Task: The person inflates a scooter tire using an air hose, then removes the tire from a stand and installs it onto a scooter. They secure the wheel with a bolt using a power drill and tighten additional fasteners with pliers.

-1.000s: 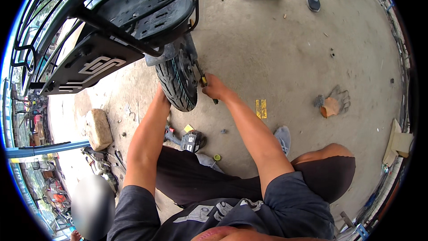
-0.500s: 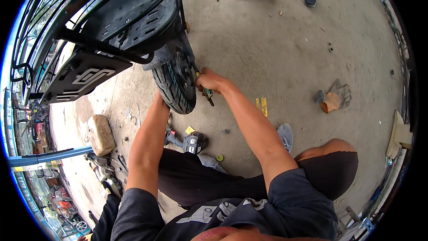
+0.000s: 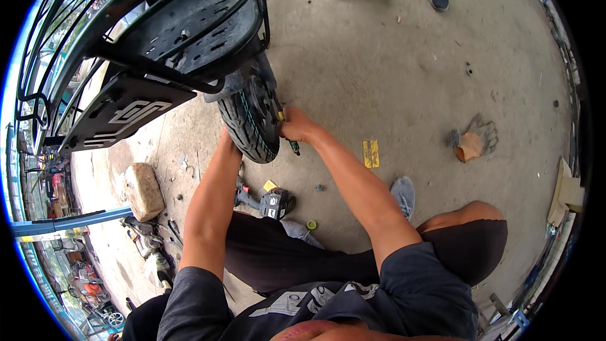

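A barefisted right hand (image 3: 297, 125) closes around a slim yellow-and-green hand tool (image 3: 281, 115) at the right side of a black rubber tyre with deep grooved tread (image 3: 249, 132). The left hand (image 3: 227, 136) reaches to the tyre's other side, mostly hidden behind the rubber; whether its fingers grip or merely rest there cannot be told.

Handling the tool well here appears to call for a firm, even grip, with the shaft in line with whatever it meets and the knuckles clear of the dark round metal hub (image 3: 255, 93). A wheel steadied from the far side would likely make the tool less prone to slip.

The tool lies just beside the wheel, its long axis slanting from upper left to lower right. Its upper end points toward the hub side, though contact there is too small to confirm; its green lower end juts out below the fist, toward the seated person. The tyre leans the same way, its near edge facing the person's lap.

Above hangs a black slotted footboard (image 3: 208, 22). On the concrete floor (image 3: 404, 76), a grey-and-black power tool with a red accent (image 3: 274, 203) lies near the knee, a round lime-green cap (image 3: 311, 225) just beyond it.
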### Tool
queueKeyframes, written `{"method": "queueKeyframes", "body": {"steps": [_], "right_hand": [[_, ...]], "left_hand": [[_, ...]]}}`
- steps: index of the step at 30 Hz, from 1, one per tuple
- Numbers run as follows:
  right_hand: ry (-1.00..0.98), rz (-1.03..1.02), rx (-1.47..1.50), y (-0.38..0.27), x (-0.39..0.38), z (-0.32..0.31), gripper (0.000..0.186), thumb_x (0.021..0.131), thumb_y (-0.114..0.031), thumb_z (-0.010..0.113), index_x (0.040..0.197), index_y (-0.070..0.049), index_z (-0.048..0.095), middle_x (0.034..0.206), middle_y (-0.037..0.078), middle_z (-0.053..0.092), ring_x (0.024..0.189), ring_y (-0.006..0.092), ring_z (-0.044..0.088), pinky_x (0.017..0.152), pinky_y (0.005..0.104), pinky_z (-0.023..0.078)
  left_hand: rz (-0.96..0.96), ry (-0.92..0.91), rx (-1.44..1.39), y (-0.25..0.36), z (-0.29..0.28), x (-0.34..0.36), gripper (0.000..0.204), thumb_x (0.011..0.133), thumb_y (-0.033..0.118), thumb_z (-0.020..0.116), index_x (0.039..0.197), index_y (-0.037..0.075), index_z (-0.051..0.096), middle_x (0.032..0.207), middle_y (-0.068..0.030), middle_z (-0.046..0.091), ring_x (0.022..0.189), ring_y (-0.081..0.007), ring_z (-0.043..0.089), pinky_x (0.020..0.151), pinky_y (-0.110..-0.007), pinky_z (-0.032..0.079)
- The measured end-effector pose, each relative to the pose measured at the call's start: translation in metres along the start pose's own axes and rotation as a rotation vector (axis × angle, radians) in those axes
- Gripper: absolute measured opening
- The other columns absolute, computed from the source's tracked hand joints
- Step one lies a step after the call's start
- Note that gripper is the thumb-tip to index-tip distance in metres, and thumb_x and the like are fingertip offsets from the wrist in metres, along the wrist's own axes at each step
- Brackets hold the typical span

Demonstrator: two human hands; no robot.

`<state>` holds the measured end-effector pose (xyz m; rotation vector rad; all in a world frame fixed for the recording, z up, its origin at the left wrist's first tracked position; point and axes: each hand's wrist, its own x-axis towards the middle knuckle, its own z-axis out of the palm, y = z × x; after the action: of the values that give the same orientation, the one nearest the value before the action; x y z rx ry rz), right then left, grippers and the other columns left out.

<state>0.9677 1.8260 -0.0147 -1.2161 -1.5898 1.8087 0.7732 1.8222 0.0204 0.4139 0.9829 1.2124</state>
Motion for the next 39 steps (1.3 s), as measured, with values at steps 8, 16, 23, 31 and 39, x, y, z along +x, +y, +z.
{"method": "queueKeyframes", "body": {"steps": [8, 16, 23, 31, 39], "right_hand": [[0.244, 0.116, -0.053, 0.017, -0.001, -0.014, 0.018, 0.077, -0.005, 0.062, 0.092, 0.006, 0.060, 0.077, 0.016, 0.062, 0.068, 0.0234, 0.062, 0.064, 0.0399, 0.050], [0.158, -0.014, -0.163, -0.006, -0.020, -0.007, 0.031, 0.075, -0.015, 0.065, 0.096, 0.007, 0.061, 0.088, 0.030, 0.065, 0.088, 0.0417, 0.065, 0.075, 0.0470, 0.049], [0.242, 0.205, -0.375, 0.017, -0.023, -0.044, 0.044, 0.075, -0.019, 0.067, 0.110, 0.007, 0.065, 0.109, 0.031, 0.066, 0.108, 0.0446, 0.062, 0.090, 0.0483, 0.049], [0.189, -0.175, -0.130, -0.035, -0.025, -0.047, 0.053, 0.084, -0.033, 0.069, 0.121, 0.004, 0.064, 0.123, 0.026, 0.062, 0.116, 0.0357, 0.060, 0.101, 0.0403, 0.045], [0.032, -0.581, -0.076, -0.100, -0.033, 0.014, 0.107, 0.060, -0.046, 0.091, 0.141, 0.002, 0.042, 0.138, 0.021, 0.051, 0.130, 0.0321, 0.049, 0.110, 0.0405, 0.038]], "left_hand": [[0.014, -0.013, -0.011, 0.003, 0.011, 0.004, 0.033, 0.099, 0.028, 0.055, 0.116, 0.001, 0.065, 0.097, -0.0133, 0.071, 0.078, -0.0248, 0.070, 0.067, -0.038, 0.061], [0.023, 0.006, -0.022, 0.001, 0.007, -0.007, 0.033, 0.099, 0.029, 0.055, 0.115, 0.002, 0.065, 0.096, -0.0131, 0.071, 0.077, -0.0245, 0.070, 0.067, -0.038, 0.061], [0.037, 0.001, -0.050, 0.003, 0.016, -0.012, 0.033, 0.099, 0.029, 0.055, 0.114, 0.002, 0.065, 0.096, -0.0129, 0.071, 0.076, -0.0242, 0.070, 0.066, -0.038, 0.061], [0.052, 0.032, -0.015, 0.006, 0.032, -0.007, 0.036, 0.098, 0.034, 0.054, 0.110, 0.002, 0.067, 0.089, -0.0132, 0.071, 0.068, -0.0253, 0.070, 0.060, -0.039, 0.061], [-0.083, 0.044, 0.002, 0.003, 0.006, -0.001, 0.033, 0.098, 0.028, 0.054, 0.116, 0.003, 0.065, 0.101, -0.0124, 0.071, 0.082, -0.0248, 0.071, 0.074, -0.043, 0.061]]}}
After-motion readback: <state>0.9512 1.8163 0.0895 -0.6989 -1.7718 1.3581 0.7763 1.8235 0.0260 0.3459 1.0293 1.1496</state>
